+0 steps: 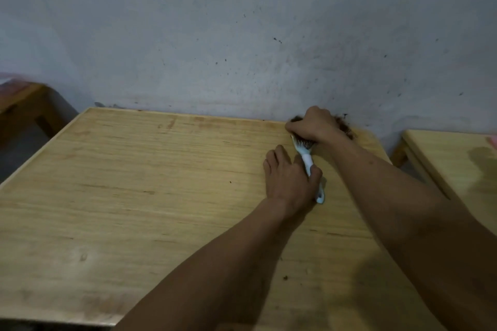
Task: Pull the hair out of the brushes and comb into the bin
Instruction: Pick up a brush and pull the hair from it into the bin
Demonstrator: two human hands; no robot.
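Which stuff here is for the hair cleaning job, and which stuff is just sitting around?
For the job:
- pale blue plastic hairbrush, handle in the left hand
- clump of dark brown hair, under the right hand at the brush head

Just there:
- big light wooden table
- second wooden table at the right
- grey speckled wall

No bin shows.

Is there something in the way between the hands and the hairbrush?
No, nothing is. The left hand already grips the hairbrush by its pale handle, and the right hand is closed over the bristle end, where dark hair shows. No bin is in view, so that path cannot be judged.
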